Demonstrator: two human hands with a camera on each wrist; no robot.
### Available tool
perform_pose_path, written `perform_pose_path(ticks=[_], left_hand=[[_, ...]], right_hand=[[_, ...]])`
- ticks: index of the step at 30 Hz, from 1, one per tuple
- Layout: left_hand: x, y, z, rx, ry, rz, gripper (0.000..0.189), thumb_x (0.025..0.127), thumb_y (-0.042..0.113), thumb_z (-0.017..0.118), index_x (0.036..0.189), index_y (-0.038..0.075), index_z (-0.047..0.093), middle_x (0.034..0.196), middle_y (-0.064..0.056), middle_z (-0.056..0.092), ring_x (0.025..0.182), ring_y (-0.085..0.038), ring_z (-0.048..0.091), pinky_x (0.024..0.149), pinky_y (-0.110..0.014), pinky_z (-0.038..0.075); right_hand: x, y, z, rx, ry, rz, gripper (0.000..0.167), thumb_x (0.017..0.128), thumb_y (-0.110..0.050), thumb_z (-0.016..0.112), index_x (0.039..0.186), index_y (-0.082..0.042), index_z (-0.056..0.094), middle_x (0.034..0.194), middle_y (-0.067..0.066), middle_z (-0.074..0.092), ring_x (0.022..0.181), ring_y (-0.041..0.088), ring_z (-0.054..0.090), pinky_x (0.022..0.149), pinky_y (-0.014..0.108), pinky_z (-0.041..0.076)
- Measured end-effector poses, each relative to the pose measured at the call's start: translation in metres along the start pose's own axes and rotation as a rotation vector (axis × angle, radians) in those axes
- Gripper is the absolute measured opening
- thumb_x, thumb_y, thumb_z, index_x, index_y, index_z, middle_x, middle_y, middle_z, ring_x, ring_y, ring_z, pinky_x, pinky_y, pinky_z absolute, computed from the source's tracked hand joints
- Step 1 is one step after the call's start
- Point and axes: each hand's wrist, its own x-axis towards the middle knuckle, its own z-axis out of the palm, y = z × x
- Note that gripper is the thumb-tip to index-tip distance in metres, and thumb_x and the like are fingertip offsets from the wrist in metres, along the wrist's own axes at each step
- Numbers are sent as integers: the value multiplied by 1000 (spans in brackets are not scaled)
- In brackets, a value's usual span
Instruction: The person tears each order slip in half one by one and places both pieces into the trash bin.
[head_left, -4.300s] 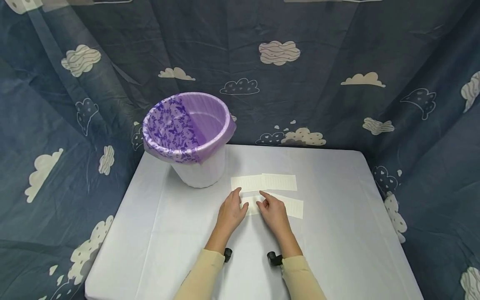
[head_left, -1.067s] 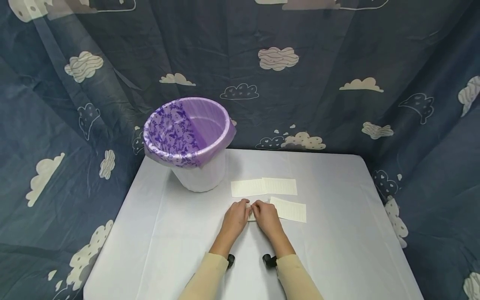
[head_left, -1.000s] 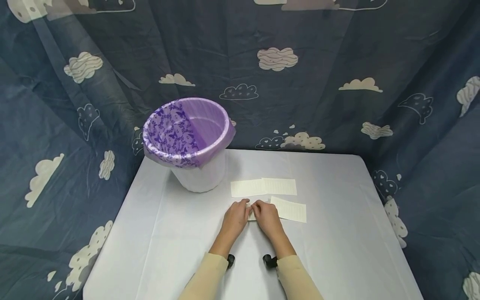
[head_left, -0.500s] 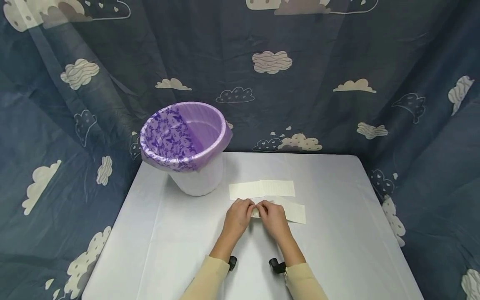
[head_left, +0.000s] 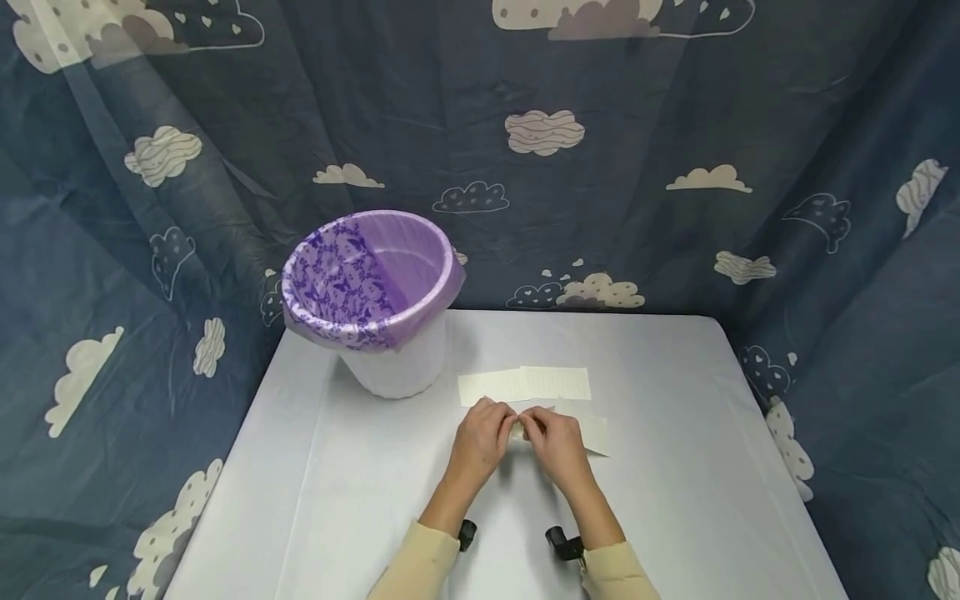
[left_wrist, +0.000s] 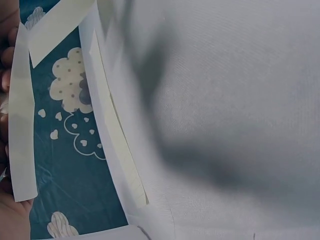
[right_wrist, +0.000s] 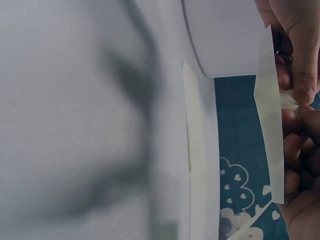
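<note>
My left hand [head_left: 483, 437] and right hand [head_left: 558, 446] meet fingertip to fingertip, pinching a pale cream paper slip [head_left: 517, 430] above the white table. Both wrist views show this slip [left_wrist: 22, 115] edge-on, clear of the tabletop, with bent fingers behind it. A second slip [head_left: 596, 433] reaches out from behind the right hand. It tilts up, and its end [right_wrist: 250, 222] meets the held slip's end in the right wrist view. Beyond the hands, two more faintly lined slips, one left [head_left: 491, 387] and one right [head_left: 557, 383], lie flat, nearly end to end.
A white bin [head_left: 397, 371] lined with a purple patterned bag [head_left: 337, 275] stands at the table's back left. The white-covered table [head_left: 675, 467] ends at a dark blue cloud-print curtain [head_left: 615, 167]. Black wrist cameras [head_left: 562, 543] sit at the cuffs.
Earlier the hands hovered apart over the near left slip, then closed on it at the table. It is now raised, and the near right slip has tilted up too.
</note>
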Motion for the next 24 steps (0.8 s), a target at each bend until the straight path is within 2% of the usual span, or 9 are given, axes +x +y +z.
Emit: perform_pose_path(ticks=[9,14,18,24], left_hand=[[1,-1,-3,-6,16,38,14,101,18,73,88,13,72,78,5,74,75,-12,59,68,-27,50],[2,1,-4,1,36,51,13,99,17,75,87,14,71,76,5,72,75,-12,58,67,-26,49],[3,2,-4,9,34,44,11,98,17,76,88,15,71,76,6,71,75,-11,57,67,-26,49],[2,2,-5,7,11,23,14,101,21,72,89,15,71,77,7,72,77,-11,58,70,-27,50]], right_hand=[[2,-4,-2,11,-14,35,16,102,-17,71,93,-7,80,67,-1,71,60,6,57,57,21,46],[2,-5,-4,16,-30,57,16,102,-17,71,94,-7,80,66,-1,71,60,7,56,57,21,45],[3,-7,-6,23,-41,66,17,103,-18,71,94,-7,80,67,-1,71,59,7,55,56,21,43],[4,-8,-7,44,-41,57,16,102,-16,71,91,-7,80,66,-1,70,57,8,51,53,20,40]])
